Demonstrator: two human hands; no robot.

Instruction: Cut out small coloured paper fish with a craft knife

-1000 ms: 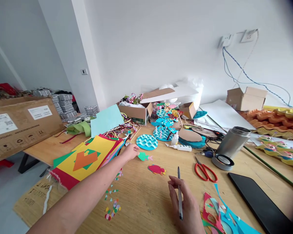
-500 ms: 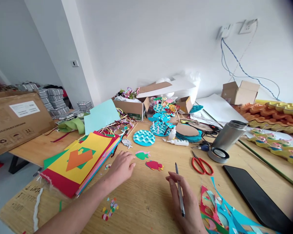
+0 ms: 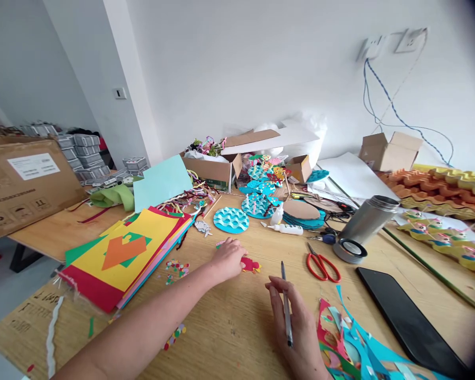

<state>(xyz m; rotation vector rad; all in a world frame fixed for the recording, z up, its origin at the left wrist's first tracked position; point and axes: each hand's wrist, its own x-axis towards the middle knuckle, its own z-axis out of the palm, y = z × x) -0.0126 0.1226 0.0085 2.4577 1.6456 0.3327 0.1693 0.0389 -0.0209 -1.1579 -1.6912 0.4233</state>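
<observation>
My left hand (image 3: 230,259) reaches across the middle of the table, fingers bent down and slightly apart over a green paper fish (image 3: 219,244), most of which it hides. Just right of its thumb lies a red paper fish (image 3: 252,265) with yellow fins; I cannot tell if the thumb touches it. My right hand (image 3: 295,322) rests near the front of the table, its fingers closed around a pen (image 3: 286,309) that points up and away. A grey-white paper fish (image 3: 202,228) and a blue disc with wavy paper strips (image 3: 231,220) lie farther back.
Coloured paper sheets (image 3: 142,237) are stacked at the left, with paper dots (image 3: 178,268) nearby. Red-handled scissors (image 3: 322,265), glue bottles (image 3: 288,229), a steel flask (image 3: 370,219), a black phone (image 3: 404,316) and paper scraps (image 3: 364,343) lie at the right.
My left hand has moved right and slightly forward, from beside the green fish to over it. My right hand still holds the pen, and the view has shifted slightly.
</observation>
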